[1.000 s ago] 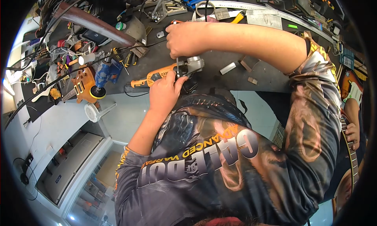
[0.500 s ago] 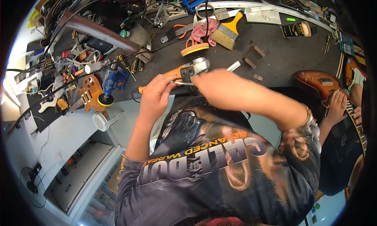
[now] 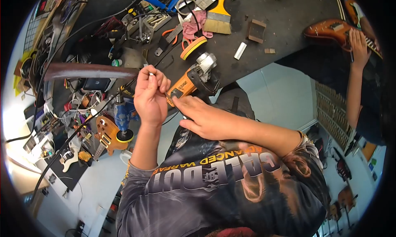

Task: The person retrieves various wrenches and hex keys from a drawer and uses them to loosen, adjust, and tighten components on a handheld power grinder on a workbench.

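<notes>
My left hand (image 3: 152, 97) is raised with its fingers curled in. A small shiny tip shows by the thumb; the rest of that piece is hidden. Lower and to the right, my right hand (image 3: 202, 117) reaches across my body, its fingertips close to the handle of an orange angle grinder (image 3: 184, 85). Something thin with a pale end shows between the thumb and fingers, too small to name. The grinder lies near the bench edge, its metal head beside a round orange-and-yellow pad (image 3: 194, 48).
A yellow-handled paintbrush (image 3: 218, 20), a pink rag (image 3: 194, 24) and a brown block (image 3: 256, 31) lie on the dark bench (image 3: 284, 26). A long brown bar (image 3: 90, 71) extends from the left. At right, another person's hand (image 3: 359, 46) rests on a sunburst guitar (image 3: 328, 32).
The view has shifted and turned. My right hand has come down to the grinder's near side, apart from the slim metal piece seen between both hands. My left fingers are now more curled.
</notes>
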Available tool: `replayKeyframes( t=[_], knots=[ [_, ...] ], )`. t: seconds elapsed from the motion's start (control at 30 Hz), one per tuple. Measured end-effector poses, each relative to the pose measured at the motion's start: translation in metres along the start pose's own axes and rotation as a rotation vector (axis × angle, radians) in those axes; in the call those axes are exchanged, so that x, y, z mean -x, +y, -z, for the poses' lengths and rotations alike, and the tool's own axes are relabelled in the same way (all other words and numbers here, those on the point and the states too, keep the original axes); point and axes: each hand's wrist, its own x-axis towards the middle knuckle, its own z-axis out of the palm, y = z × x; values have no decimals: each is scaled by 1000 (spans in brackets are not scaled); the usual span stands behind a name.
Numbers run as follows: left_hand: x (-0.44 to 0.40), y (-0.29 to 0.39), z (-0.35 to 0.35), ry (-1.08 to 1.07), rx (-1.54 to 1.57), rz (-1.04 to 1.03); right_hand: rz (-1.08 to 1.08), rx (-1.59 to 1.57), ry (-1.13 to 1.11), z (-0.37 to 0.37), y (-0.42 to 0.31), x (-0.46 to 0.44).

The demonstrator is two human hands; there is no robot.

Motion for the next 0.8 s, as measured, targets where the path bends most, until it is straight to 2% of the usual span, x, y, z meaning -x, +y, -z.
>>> replayKeyframes(
  t=[0.03, 0.07, 0.13, 0.2, 0.27, 0.33, 0.4, 0.47, 0.57, 0.67, 0.8],
  knots=[
    [-4, 4, 10, -41, 31, 72, -41, -127, 96, -8, 6, 1],
    [-7, 9, 19, -77, 63, 136, -89, -68, 138, -8, 12, 5],
    [-5, 13, 38, -3, 128, 181, -165, 60, 208, 10, 28, 8],
    [5, 11, 62, 65, 145, 229, -256, 69, 516, 23, 50, -3],
    [26, 0, 66, 169, 131, 350, -147, 294, 675, 48, 51, -37],
    [51, -10, 71, 102, 152, 501, -33, 583, 539, 54, 59, -95],
    [75, -16, 83, -29, 172, 609, -37, 918, 219, 40, 71, -159],
    [97, -13, 96, 18, 28, 640, -121, 1186, -102, 11, 69, -208],
    [132, -17, 141, 114, -325, 564, -182, 1176, -338, -22, 79, -253],
    [180, -44, 197, 392, -509, 469, -40, 1260, -516, -61, 86, -257],
    [222, -66, 229, 503, -470, 445, 103, 1337, -602, -123, 117, -249]
  ],
)
